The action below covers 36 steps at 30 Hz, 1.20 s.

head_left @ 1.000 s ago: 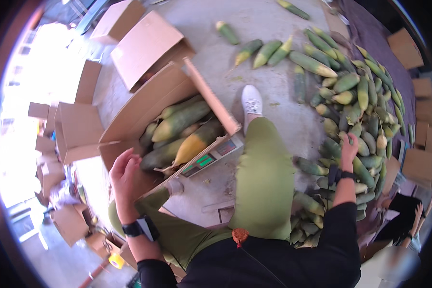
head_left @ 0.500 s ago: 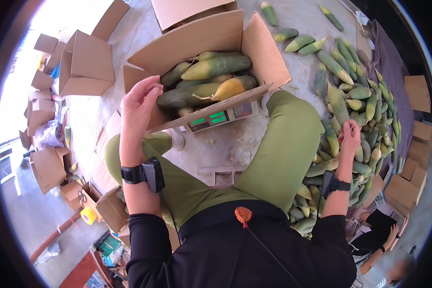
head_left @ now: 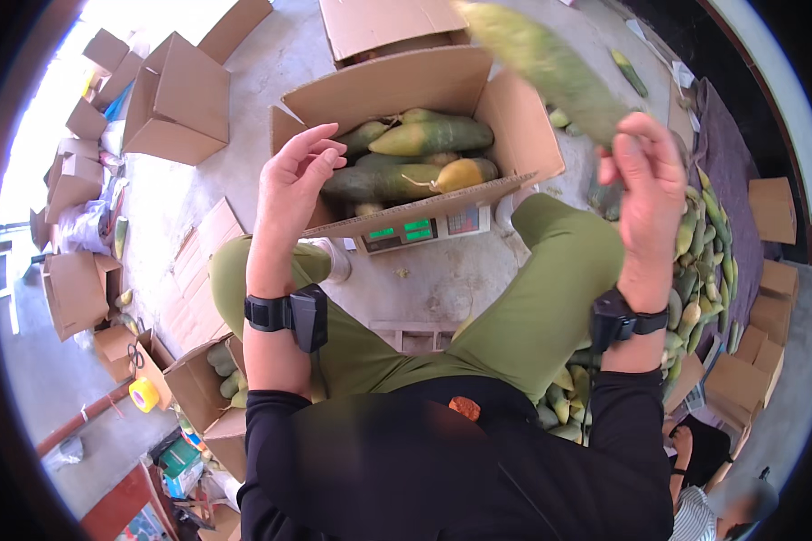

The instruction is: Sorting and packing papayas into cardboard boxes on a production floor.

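My right hand (head_left: pixel 645 176) is raised beside the box, gripping a large green radish (head_left: pixel 550 72) by one end; motion blurs the radish. My left hand (head_left: pixel 293 176) is at the box's left end, fingers curved and apart from the thumb, with nothing in it. Whether it touches the cardboard I cannot tell. Several green radishes (head_left: pixel 433 135) lie inside the open cardboard box (head_left: pixel 388 79), one with a yellowish end and a thin root. The box sits on a digital scale (head_left: pixel 465 221) with green lit displays, in front of my knees.
A big heap of green radishes (head_left: pixel 695 298) spreads over the floor at my right, beside a dark cloth (head_left: pixel 731 162). Cardboard boxes (head_left: pixel 180 99) stand left and behind. Yellow tape (head_left: pixel 143 394) lies at lower left. Another person (head_left: pixel 708 505) is at lower right.
My right hand has lifted a green radish from the heap, moving up and toward the box. My left hand remains by the box's left end. The view has shifted slightly.
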Tool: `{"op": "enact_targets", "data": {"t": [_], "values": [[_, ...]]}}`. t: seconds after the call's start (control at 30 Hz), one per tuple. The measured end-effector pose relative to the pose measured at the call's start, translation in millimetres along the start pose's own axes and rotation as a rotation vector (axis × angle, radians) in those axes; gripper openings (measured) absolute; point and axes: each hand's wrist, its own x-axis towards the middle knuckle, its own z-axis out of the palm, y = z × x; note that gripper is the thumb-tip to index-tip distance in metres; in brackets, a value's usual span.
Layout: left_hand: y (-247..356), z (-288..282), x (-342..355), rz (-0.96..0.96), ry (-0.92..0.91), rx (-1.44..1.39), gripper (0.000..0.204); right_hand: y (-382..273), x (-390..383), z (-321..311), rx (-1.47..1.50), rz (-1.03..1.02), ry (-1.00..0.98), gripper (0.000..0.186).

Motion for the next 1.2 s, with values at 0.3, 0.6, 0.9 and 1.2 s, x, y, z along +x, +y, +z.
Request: {"op": "enact_targets", "data": {"t": [0.3, 0.6, 0.9, 1.2], "values": [[9, -14, 0, -0.090, -0.064, -0.791, 0.042, 33, 6, 75, 0.208, 0.286, -0.521, 0.007], [19, 4, -2, -0.003, -0.071, -0.720, 0.047, 56, 21, 73, 0.151, 0.409, -0.383, 0.015], [10, 13, 15, 0.185, 0.251, 0.141, 0.030, 78, 26, 64, -0.208, 0.137, -0.237, 0.028], [9, 50, 17, 0.395, -0.038, 0.508, 0.050, 79, 35, 42, -0.282, 0.168, -0.135, 0.025]]}}
